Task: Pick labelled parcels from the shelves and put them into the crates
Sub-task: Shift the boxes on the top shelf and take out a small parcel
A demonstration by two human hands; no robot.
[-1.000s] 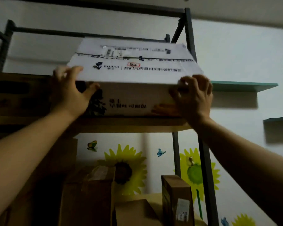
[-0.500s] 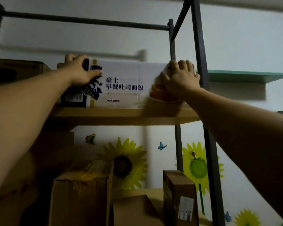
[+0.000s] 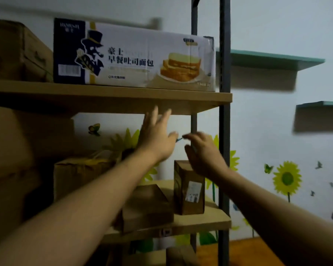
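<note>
A long white and navy printed bread box (image 3: 135, 56) lies on the upper wooden shelf (image 3: 112, 95), with neither hand on it. My left hand (image 3: 157, 137) hovers below that shelf, fingers spread and empty. My right hand (image 3: 201, 150) is beside it, fingers loosely curved, holding nothing, just above a small upright brown parcel (image 3: 188, 189) with a white label. A low brown box (image 3: 146, 208) sits to that parcel's left on the lower shelf (image 3: 200, 221). No crate is in view.
Brown cartons stand at the upper left (image 3: 17, 50) and on the lower shelf's left (image 3: 79, 175). A dark metal upright (image 3: 224, 131) frames the rack's right side. Two teal wall shelves (image 3: 273, 60) hang to the right, over sunflower stickers.
Both hands have let go of the bread box, now resting on the upper shelf, and dropped to the level below. The view has tilted down and right.
</note>
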